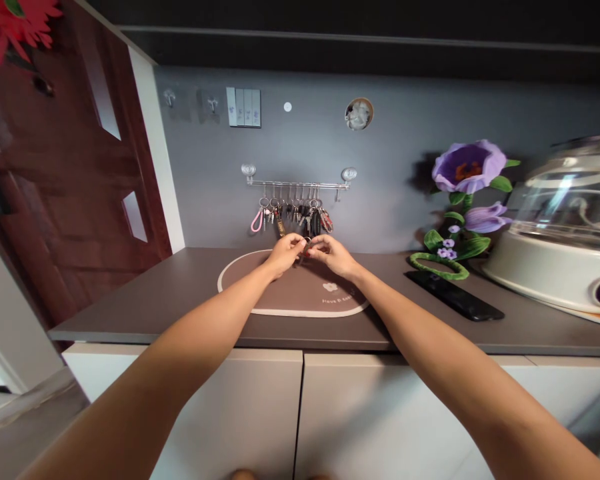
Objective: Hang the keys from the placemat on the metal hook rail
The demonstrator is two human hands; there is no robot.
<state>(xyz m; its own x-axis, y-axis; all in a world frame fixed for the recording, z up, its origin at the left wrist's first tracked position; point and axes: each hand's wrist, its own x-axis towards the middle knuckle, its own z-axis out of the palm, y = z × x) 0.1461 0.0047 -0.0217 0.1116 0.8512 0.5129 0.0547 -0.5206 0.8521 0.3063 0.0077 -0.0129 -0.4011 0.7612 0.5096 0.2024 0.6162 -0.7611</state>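
Both hands meet over the brown mat (293, 293), just in front of the wall. My left hand (286, 255) is closed, pinching a bunch of keys (301, 259) by its small metal ring. From the other side my right hand (333, 255) has its fingertips closed on the same bunch. The keys look dark and hang between the hands, partly hidden by the fingers. Behind them a clear hook rail (297, 185) on the wall carries several key bunches, among them a pink strap (257, 221) at the left end and a red charm (326, 221) at the right.
A black phone-like slab (455, 295) lies on the dark counter (145, 293) at right. Behind it stand a purple crafted flower (467, 167) and a cream appliance with a clear dome (545, 260). Wall switches (244, 107) sit above the rail. A dark shelf overhangs the counter.
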